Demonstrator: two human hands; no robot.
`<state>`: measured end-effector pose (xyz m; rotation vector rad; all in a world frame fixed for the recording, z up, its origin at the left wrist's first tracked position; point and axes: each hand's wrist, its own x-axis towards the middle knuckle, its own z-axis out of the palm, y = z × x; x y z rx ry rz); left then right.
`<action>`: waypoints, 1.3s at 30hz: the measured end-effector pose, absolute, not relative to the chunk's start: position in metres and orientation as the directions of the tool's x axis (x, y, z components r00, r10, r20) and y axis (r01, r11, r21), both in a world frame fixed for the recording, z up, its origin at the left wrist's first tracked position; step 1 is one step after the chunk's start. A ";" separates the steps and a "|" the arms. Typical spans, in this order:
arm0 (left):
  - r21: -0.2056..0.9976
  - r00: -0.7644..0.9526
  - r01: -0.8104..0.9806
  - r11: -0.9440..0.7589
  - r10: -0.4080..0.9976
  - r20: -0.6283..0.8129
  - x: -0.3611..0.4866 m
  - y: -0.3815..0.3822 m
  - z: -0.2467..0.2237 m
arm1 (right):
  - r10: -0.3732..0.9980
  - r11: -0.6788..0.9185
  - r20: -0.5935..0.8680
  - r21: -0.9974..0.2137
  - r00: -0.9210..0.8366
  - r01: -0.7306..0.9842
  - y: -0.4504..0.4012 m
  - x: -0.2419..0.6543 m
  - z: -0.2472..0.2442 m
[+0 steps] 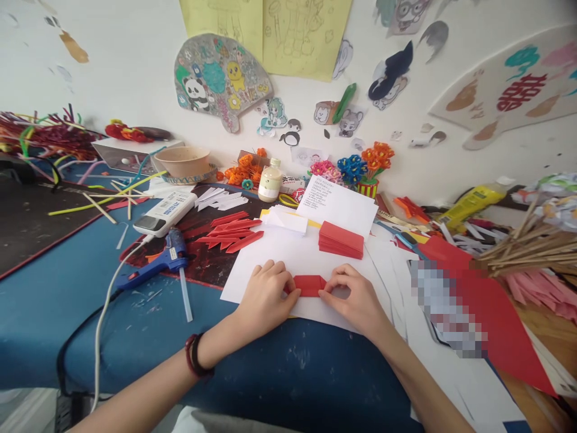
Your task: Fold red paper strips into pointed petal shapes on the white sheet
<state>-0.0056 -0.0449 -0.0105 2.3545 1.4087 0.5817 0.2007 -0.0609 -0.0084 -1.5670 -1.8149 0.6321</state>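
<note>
A small red paper strip (pixel 309 285) lies across the white sheet (pixel 246 282) in front of me, a fold line showing near its right end. My left hand (pixel 269 291) pinches its left end between thumb and finger. At the other end, the thumb and index finger of my right hand (pixel 354 294) close on the corner. Just behind sits a stack of red paper rectangles (pixel 341 239). Several folded red pieces (pixel 232 231) lie in a loose pile to the left, and a folded white paper (pixel 286 222) rests beyond the strip.
A blue glue gun (pixel 155 264) with its stick and cord lies at left, beside a white power bank (pixel 166 211). A bottle (pixel 270 180) and paper flowers (pixel 351 169) stand along the wall. At right lie a pixelated phone (pixel 446 307) and a large red sheet (pixel 487 307).
</note>
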 end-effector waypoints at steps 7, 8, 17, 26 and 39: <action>0.479 0.392 0.772 -0.418 0.906 0.160 -0.001 -0.044 -0.010 | 0.986 0.145 0.161 -0.721 -0.040 0.678 -0.060 0.199 -0.013; 0.478 0.389 0.774 -0.416 0.907 0.160 -0.001 -0.044 -0.010 | 0.985 0.150 0.168 -0.719 -0.039 0.679 -0.060 0.199 -0.013; 0.472 0.392 0.775 -0.420 0.905 0.163 -0.001 -0.045 -0.010 | 0.969 0.211 0.243 -0.701 -0.050 0.681 -0.062 0.200 -0.020; 0.374 0.378 0.825 -0.423 0.906 0.190 0.004 -0.048 -0.012 | 0.960 0.213 0.279 -0.662 -0.028 0.718 -0.058 0.196 -0.026; 0.382 0.371 0.837 -0.393 0.919 0.132 -0.002 -0.046 -0.004 | 0.986 0.139 0.152 -0.562 -0.063 0.815 -0.047 0.200 -0.012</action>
